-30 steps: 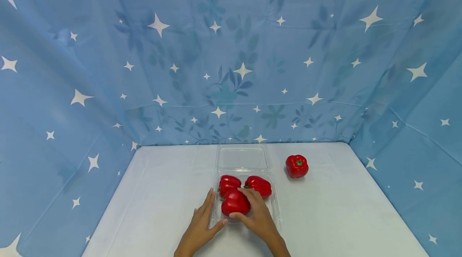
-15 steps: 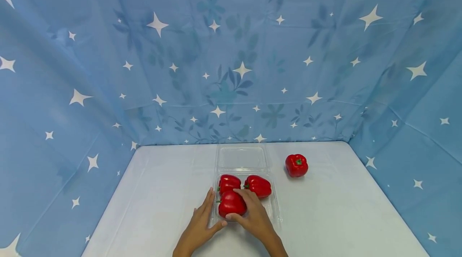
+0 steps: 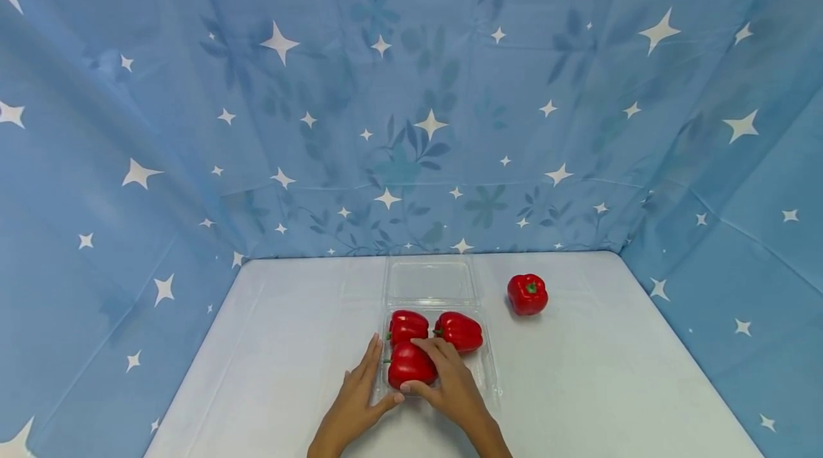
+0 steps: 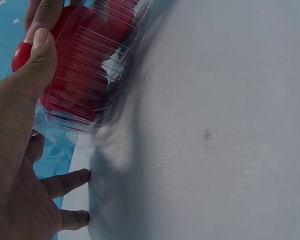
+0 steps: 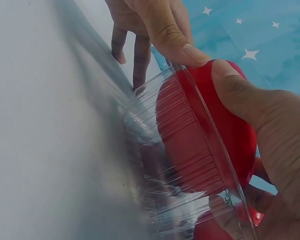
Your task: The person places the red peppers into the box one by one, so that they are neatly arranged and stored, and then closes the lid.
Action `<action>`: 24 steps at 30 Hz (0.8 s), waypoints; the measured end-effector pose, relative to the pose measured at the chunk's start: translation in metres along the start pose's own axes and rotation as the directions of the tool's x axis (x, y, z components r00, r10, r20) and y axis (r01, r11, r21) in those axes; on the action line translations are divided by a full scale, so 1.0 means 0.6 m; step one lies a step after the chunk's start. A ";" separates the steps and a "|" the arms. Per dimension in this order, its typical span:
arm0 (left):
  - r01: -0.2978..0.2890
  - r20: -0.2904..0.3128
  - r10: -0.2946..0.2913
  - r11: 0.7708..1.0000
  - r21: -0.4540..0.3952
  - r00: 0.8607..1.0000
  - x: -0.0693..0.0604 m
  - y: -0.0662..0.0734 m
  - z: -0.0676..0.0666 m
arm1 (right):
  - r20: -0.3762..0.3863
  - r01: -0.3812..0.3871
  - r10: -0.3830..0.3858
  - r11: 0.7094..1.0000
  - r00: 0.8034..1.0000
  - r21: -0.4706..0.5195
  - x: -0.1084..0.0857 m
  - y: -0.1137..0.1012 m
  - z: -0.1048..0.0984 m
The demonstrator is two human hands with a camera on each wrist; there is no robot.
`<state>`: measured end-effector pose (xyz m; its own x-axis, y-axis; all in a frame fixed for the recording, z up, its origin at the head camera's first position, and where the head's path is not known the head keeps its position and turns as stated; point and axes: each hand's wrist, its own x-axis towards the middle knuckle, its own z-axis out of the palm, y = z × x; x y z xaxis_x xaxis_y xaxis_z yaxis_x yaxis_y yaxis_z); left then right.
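Observation:
A clear plastic clamshell container (image 3: pixel 486 372) lies open on the table in the head view. My right hand (image 3: pixel 455 390) grips a red bell pepper (image 3: pixel 406 366) in its front-left part, thumb in front and fingers over the top. Two more red bell peppers, a back-left one (image 3: pixel 408 325) and a back-right one (image 3: pixel 461 331), sit behind it in the container. Alongside the left wall is my left hand (image 3: pixel 353 404), its fingers extended. Its thumb (image 5: pixel 175 42) lies at the front rim in the right wrist view. My right palm hides some of the container's front-right.
The container's clear lid (image 3: pixel 432 283) is folded back flat toward the rear. Another red bell pepper (image 3: pixel 528 294) stands on the white tabletop (image 3: pixel 598 372), right of the lid. A blue star-patterned curtain (image 3: pixel 411 101) encloses the back and sides.
My right hand has shifted the gripped bell pepper a little left and toward the front of the container. My left hand has stayed almost where it was.

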<state>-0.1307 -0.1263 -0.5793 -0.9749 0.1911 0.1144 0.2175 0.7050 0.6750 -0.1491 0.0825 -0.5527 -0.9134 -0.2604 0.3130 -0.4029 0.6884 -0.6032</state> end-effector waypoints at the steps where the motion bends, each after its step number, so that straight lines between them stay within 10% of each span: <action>1: -0.002 -0.002 0.002 1.000 0.000 1.000 0.001 0.000 -0.001 | 0.001 0.003 -0.003 1.000 1.000 -0.008 0.001 0.000 0.000; 24: 0.006 -0.007 -0.006 1.000 0.005 1.000 0.001 -0.002 0.004 | 0.119 -0.048 0.054 0.997 0.991 -0.056 0.001 0.004 -0.003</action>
<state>-0.1313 -0.1256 -0.5817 -0.9764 0.1827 0.1154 0.2122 0.7096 0.6719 -0.1504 0.0850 -0.5528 -0.9343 -0.3016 0.1899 -0.3548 0.7369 -0.5754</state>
